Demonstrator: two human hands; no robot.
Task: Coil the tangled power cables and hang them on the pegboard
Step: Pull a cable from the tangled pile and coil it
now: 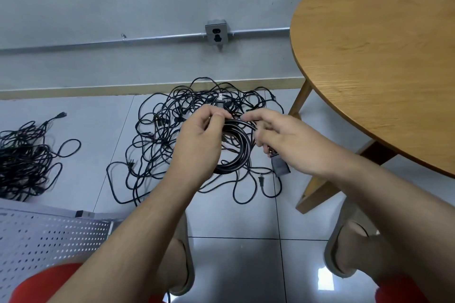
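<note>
Two hands meet on a black coil [231, 168] of cable, held above the floor [234, 224]. The left hand [200, 141] pinches the coil's top between thumb and curled fingers. The right hand [280, 140] curls at its right side, fingertips on the top strands. A grey plug [280, 167] hangs just below the right hand. Beneath lies a tangled pile [157, 130] of cables near the wall, with a second pile [22, 160] well apart on the left. The pegboard [49, 236] lies at lower left, and a round tabletop [381, 56] stands on the right.
</note>
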